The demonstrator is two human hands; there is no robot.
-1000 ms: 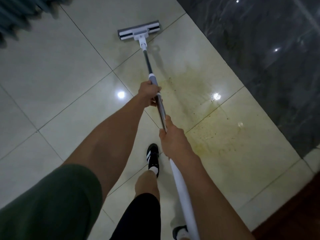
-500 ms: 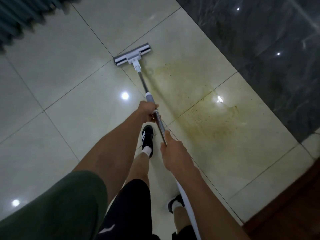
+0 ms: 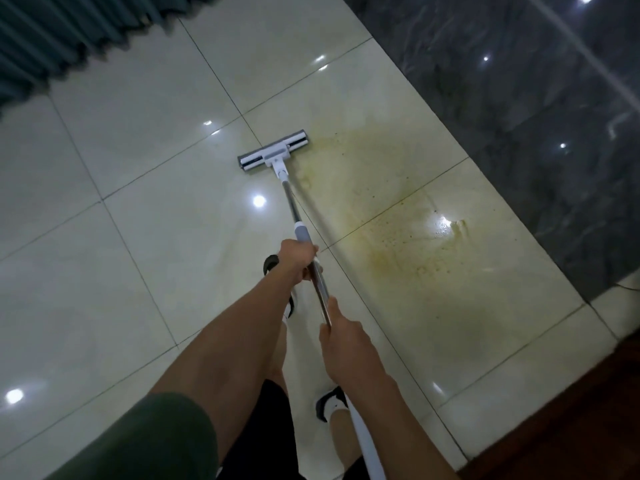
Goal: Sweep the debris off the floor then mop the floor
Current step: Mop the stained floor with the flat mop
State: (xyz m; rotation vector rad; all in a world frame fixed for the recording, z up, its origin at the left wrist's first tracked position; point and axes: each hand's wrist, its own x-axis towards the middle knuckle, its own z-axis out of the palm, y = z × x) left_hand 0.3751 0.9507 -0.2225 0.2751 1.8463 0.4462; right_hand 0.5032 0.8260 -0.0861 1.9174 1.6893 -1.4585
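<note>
Together, left hand [image 3: 298, 258] and right hand [image 3: 343, 341] both gripping one mop [image 3: 273, 155], beside one yellow stain [image 3: 408, 237].

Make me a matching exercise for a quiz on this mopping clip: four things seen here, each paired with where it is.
Things:
1. mop head
2. yellowish stain
3. left hand
4. right hand

Places:
A. lower on the mop handle, nearer the body
B. on the pale tiles, right of the handle
C. flat on the floor, left of the stain
D. higher on the handle, just below the grey collar

Pairs: 1-C, 2-B, 3-D, 4-A
</note>
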